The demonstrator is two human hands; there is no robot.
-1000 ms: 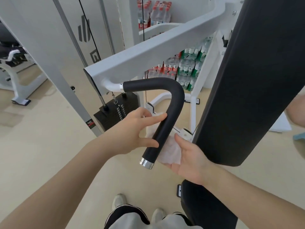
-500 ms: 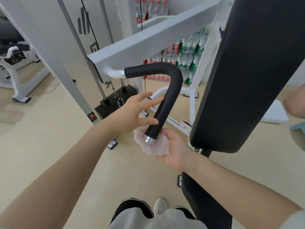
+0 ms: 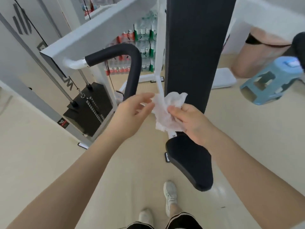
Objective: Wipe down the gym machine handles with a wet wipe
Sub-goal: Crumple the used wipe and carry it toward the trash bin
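My shoes (image 3: 170,194) on beige floor (image 3: 49,162), nearest. Black seat pad (image 3: 189,162) just beyond. My right hand (image 3: 193,124) pinches crumpled wet wipe (image 3: 166,111), thumb and curled fingers clamped on it. My left hand (image 3: 130,116) beside it, fingers loosely spread, fingertips at wipe's left edge; I cannot tell whether gripping. Wipe held clear of black foam handle (image 3: 130,63), right of handle's lower end. Tall black back pad (image 3: 194,47) behind wipe. Weight stack (image 3: 89,106) left. Blue plastic stool (image 3: 270,81) right. Shrink-wrapped bottled water (image 3: 143,43) farthest.
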